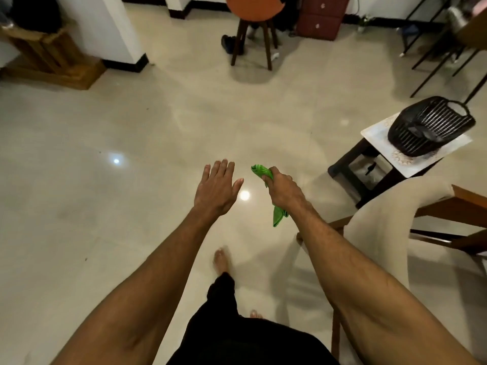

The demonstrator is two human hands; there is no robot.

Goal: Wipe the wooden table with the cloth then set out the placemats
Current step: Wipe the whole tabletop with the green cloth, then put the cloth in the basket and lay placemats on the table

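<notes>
My right hand (280, 189) is closed around a green cloth (261, 172), whose ends stick out above the fist and hang below the wrist. My left hand (217, 188) is stretched out beside it, palm down, fingers apart and empty. Both hands hover over bare tiled floor in the middle of the view. A corner of the wooden table (463, 204) shows at the right edge, partly hidden behind a cream upholstered chair (379, 233). A pale placemat (374, 133) lies on a dark stool at the right, under a black basket.
The black slatted basket (432, 125) sits on the dark stool (353, 175). An orange chair (254, 11) stands at the back, a wooden crate (47, 54) at the far left, black metal chair legs (434, 61) at the far right. My bare feet are on the floor.
</notes>
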